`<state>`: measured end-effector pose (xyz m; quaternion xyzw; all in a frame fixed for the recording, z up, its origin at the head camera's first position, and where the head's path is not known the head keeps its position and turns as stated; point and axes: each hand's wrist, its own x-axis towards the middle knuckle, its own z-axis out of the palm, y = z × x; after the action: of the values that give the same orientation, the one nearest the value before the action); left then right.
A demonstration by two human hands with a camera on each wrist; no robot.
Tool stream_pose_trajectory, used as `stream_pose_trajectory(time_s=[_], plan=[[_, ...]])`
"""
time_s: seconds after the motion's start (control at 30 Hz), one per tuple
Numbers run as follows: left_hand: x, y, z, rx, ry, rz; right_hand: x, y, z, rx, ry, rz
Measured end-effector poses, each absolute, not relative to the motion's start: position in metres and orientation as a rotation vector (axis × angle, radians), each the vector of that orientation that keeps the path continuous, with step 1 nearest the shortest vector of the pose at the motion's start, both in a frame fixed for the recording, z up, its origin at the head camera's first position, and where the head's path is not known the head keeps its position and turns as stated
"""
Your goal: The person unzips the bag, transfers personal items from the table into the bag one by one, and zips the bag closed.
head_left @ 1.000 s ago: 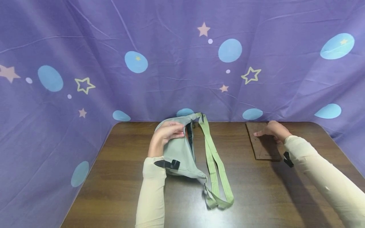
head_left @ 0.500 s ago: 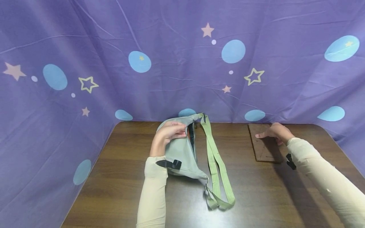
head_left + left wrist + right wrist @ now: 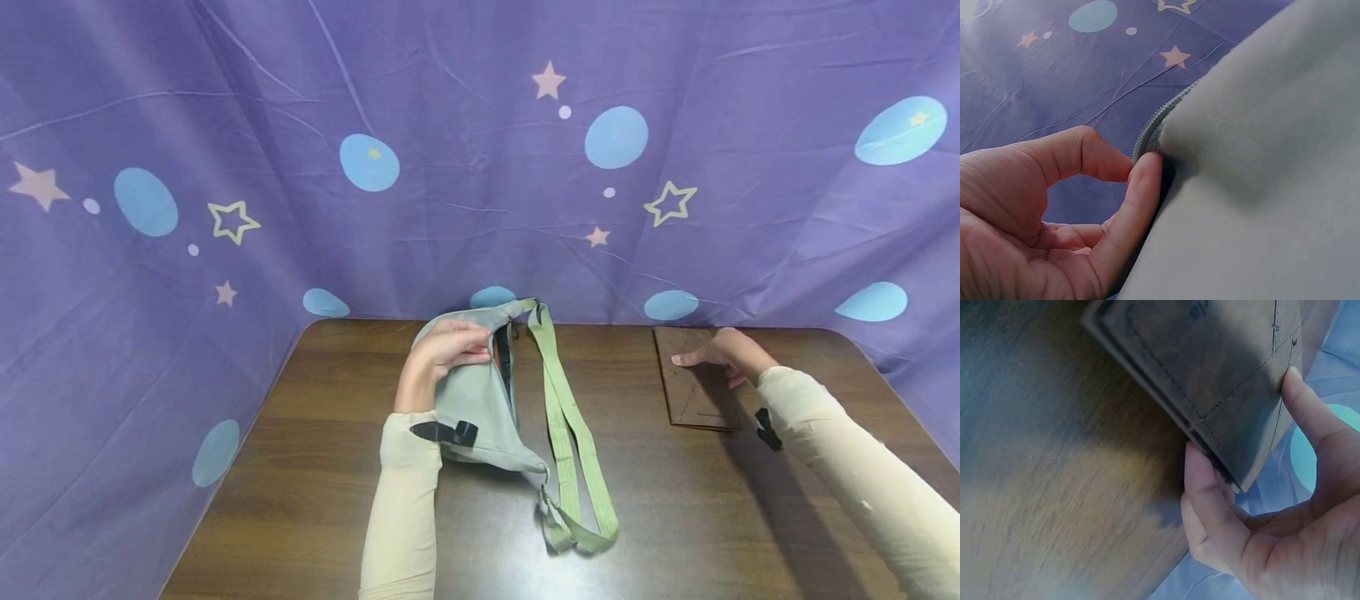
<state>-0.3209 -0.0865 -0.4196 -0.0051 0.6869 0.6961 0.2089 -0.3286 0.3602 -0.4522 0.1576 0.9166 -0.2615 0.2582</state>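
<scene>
A grey-green sling bag [image 3: 480,408] lies on its side at the middle of the table, its zip opening facing right. My left hand [image 3: 447,343] pinches the zipped edge of that opening between thumb and fingers; the left wrist view shows the zip teeth [image 3: 1159,119] right at the fingertips. At the back right, a flat brown stitched wallet [image 3: 686,392] lies near the table's far edge. My right hand [image 3: 726,354] grips it, thumb on the top face and fingers curled at its side edge. The bag's inside is mostly hidden, with a strip of orange showing.
The bag's light green strap [image 3: 573,433] loops over the table between bag and wallet. A wooden table [image 3: 315,500] carries everything. Purple cloth [image 3: 450,108] with stars and ovals hangs behind and along both sides.
The head view has shifted slightly. My right hand has moved slightly on the wallet, with the lower part of its top face now less shaded. The left hand keeps its pinch on the bag.
</scene>
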Motion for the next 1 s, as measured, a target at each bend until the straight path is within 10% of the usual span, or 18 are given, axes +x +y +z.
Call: stream_pose_trajectory(time_s=[1.0], plan=[[-0.318,-0.083,-0.426,0.014,1.932,1.917,-0.314,0.373,-0.458,0.364,2.433,-0.882]])
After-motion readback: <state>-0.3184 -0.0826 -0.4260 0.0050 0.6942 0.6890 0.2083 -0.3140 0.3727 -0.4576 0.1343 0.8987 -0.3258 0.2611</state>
